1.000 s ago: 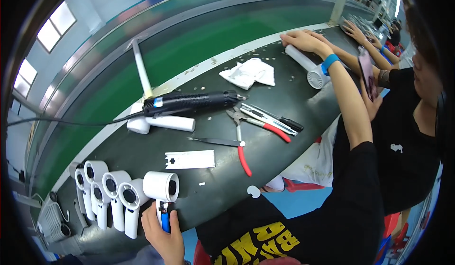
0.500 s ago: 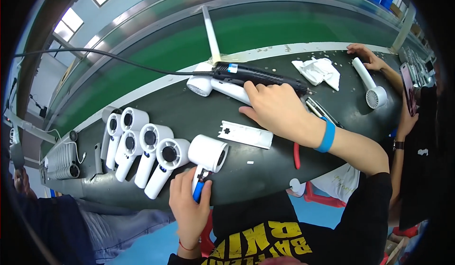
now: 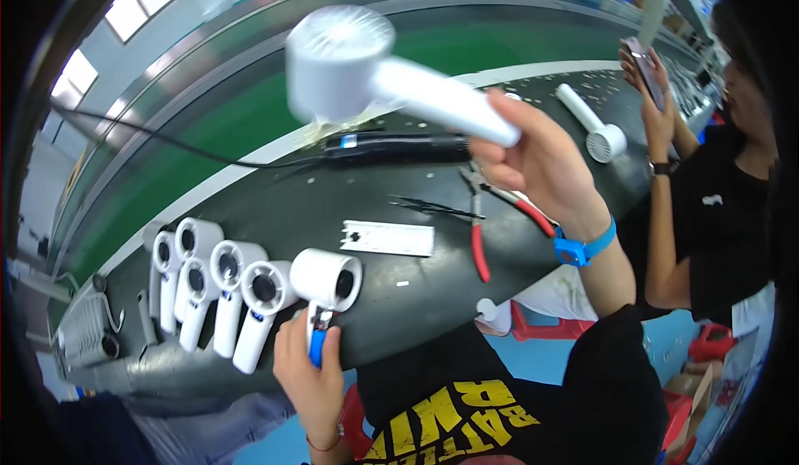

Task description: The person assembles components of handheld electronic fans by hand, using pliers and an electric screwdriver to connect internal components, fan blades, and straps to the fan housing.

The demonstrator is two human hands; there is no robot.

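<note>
My left hand (image 3: 310, 371) grips a white handheld fan (image 3: 326, 279) by its opened handle, where a blue battery-like cylinder and small parts are exposed. My right hand (image 3: 541, 153) is raised above the table, fingers closed on the handle end of another white handheld fan (image 3: 339, 61), blurred, its round head pointing left. Below that fan lies a black corded tool (image 3: 399, 146), like an electric screwdriver, its tip hidden behind my right hand. A white handle cover (image 3: 388, 239) lies on the dark table between my hands. Black tweezers (image 3: 429, 207) and red-handled pliers (image 3: 478, 240) are near it.
Several white fans (image 3: 225, 269) stand in a group left of my left hand. Grey fan-like pieces (image 3: 90, 332) lie at the far left. Another white fan (image 3: 593, 124) rests at the right, before a co-worker holding a phone (image 3: 645, 74). A cable (image 3: 191, 150) runs leftward.
My right hand has lifted the white fan from beside the black tool. Tweezers and pliers now show. The co-worker's hand left the table for the phone. My view has shifted.
</note>
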